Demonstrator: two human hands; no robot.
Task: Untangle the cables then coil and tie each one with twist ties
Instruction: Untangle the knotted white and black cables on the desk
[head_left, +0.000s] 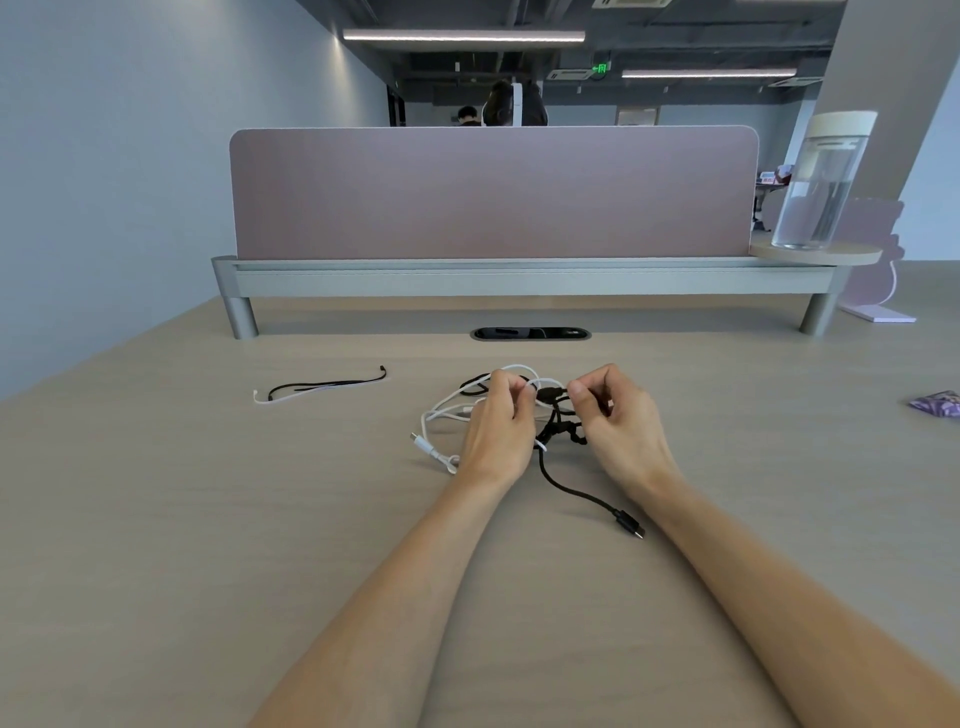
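Observation:
A white cable (441, 410) and a black cable (576, 493) lie tangled together in the middle of the desk. My left hand (498, 431) sits on the left part of the knot, fingers curled and pinching cable near the top. My right hand (618, 421) is just right of it, fingers curled, pinching the black cable. The white cable's plug (422, 441) lies to the left of my left hand. The black cable's plug (629, 525) trails toward me. A black twist tie (332, 385) and a white twist tie (283, 397) lie together further left.
A pink divider panel (493, 192) on a grey rail (519, 283) closes off the back of the desk (208, 519). A cable slot (530, 333) is below it. A clear water bottle (818, 182) stands on a round shelf at back right. A purple packet (937, 404) lies at the right edge.

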